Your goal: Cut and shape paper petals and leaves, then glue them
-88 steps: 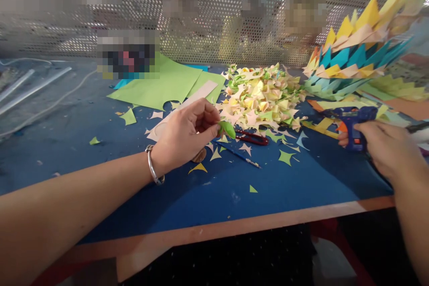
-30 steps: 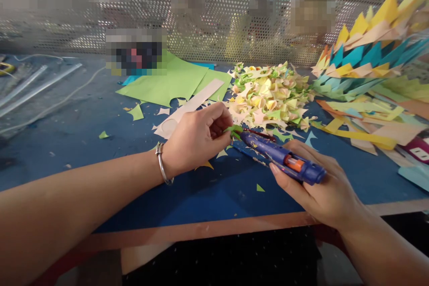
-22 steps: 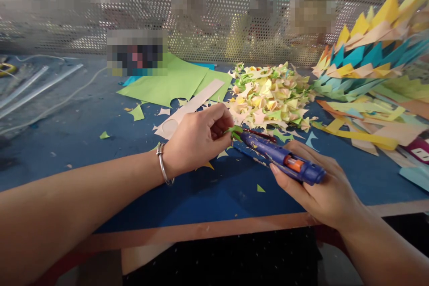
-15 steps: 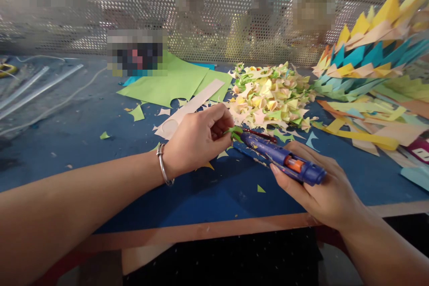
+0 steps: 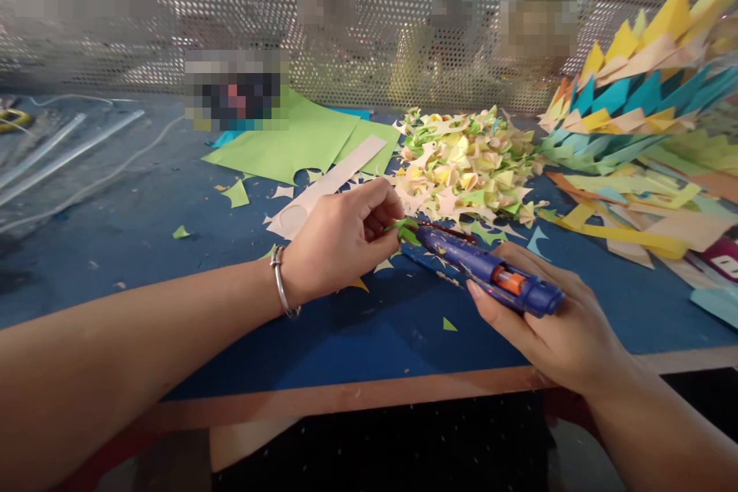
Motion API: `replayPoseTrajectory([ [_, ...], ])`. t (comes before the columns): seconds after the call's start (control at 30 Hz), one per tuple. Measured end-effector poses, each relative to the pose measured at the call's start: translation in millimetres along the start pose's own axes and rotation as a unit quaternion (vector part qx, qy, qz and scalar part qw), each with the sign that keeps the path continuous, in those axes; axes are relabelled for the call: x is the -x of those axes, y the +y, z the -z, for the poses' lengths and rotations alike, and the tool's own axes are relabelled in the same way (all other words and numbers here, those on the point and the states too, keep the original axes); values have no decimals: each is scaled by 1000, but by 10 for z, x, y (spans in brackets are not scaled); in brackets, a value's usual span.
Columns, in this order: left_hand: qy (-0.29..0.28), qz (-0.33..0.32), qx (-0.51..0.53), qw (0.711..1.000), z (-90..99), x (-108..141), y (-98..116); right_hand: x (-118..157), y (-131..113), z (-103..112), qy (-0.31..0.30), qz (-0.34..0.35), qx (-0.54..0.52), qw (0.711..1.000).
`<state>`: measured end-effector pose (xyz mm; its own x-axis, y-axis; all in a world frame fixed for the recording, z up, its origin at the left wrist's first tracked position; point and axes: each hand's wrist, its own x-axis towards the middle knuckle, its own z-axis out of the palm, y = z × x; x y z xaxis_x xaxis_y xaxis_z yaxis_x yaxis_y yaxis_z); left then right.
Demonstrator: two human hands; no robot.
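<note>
My left hand, with a silver bangle at the wrist, pinches a small green paper piece between thumb and fingertips. In my right hand is a blue hot glue gun with an orange part near its back end. Its nozzle end points left, right beside the green paper; whether they touch I cannot tell. Past my left hand lies a pale pink paper strip. A heap of small folded paper pieces in yellow, pink and green sits just beyond the glue gun.
Green paper sheets lie at the back. Clear glue sticks and a thin cord are at left. On the right stand layered spiky paper shapes above loose paper strips. A perforated metal screen closes off the table's far side.
The glue gun has shifted very slightly to the right, so a little more of the green paper shows. My left hand stays nearly still.
</note>
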<state>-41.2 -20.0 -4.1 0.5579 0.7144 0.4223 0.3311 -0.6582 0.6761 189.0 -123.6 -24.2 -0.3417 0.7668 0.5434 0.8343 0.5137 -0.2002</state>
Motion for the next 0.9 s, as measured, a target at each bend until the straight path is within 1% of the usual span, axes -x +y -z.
replayPoseTrajectory([
  [0.4, 2, -8, -2, 1000, -1, -6, -26, -10, -17, 11, -9, -7, -3, 1000],
  [0.67, 1, -13, -8, 1000, -4, -2, -17, 1, -1, 5, 6, -2, 7, 1000],
  [0.9, -13, -6, 2, 1000, -4, -12, -26, 42, 20, 14, 12, -1, 8, 1000],
])
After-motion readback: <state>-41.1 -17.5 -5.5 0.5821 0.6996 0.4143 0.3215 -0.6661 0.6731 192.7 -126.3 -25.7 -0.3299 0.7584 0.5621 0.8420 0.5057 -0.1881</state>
